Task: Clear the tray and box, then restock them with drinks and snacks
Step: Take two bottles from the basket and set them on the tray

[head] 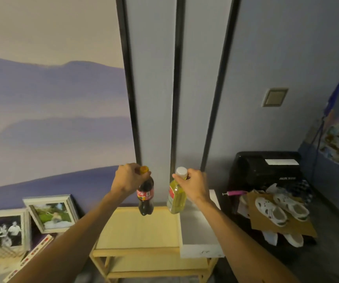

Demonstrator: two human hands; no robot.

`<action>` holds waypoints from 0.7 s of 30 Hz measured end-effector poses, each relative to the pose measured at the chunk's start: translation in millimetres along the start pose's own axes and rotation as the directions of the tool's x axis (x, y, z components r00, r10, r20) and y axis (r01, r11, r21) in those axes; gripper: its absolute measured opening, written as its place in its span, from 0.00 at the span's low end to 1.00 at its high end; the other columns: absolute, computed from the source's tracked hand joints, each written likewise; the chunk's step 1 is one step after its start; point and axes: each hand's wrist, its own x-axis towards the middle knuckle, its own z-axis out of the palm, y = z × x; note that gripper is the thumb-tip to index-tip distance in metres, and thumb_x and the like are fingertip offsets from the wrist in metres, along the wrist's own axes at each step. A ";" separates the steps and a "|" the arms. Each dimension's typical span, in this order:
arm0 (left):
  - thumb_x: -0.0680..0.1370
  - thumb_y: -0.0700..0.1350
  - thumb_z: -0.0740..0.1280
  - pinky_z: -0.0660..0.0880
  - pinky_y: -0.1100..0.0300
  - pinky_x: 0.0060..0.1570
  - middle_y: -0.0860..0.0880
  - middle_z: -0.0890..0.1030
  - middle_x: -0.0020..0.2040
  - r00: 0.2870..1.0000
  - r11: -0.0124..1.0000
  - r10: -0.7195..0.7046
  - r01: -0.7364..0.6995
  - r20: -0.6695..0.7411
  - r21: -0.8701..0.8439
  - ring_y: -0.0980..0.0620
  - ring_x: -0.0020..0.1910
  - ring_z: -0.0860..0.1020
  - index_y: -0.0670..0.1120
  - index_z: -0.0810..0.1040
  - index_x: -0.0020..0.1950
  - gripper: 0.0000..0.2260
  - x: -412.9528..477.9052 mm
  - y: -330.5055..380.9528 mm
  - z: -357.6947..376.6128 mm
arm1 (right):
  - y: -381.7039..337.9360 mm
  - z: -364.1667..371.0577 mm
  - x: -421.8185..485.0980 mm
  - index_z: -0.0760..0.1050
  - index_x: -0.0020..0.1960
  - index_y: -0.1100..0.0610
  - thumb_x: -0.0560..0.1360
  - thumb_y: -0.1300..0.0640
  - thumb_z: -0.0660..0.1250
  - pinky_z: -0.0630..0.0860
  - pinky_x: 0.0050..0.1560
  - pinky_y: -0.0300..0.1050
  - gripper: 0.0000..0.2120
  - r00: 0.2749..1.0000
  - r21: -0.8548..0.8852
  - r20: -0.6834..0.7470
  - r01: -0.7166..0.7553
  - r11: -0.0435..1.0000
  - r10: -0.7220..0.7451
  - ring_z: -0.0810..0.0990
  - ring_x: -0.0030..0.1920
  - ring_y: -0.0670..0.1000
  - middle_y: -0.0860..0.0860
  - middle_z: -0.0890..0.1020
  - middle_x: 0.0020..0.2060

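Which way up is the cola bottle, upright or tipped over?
Upright. The cola bottle hangs cap up, base down, with the left hand gripping its top from above, over the far edge of the wooden tray.

Dark cola bottle (145,198) red-labelled, yellow drink bottle (176,199) white-capped, pale wood tray (138,229), white box (200,231)

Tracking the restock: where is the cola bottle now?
Centre of the head view: the left hand grips the cola bottle by its cap at the far edge of the wooden tray, just left of the yellow bottle in the right hand.
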 end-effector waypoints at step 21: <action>0.77 0.56 0.77 0.67 0.71 0.28 0.51 0.83 0.40 0.969 0.970 -0.237 0.232 0.075 0.070 0.57 0.36 0.79 0.49 0.81 0.45 0.12 109.3 -111.8 128.3 | 109.6 152.4 82.8 0.77 0.44 0.56 0.71 0.41 0.81 0.74 0.38 0.46 0.21 0.974 -0.113 0.115 -0.181 0.977 0.193 0.78 0.37 0.49 0.47 0.79 0.35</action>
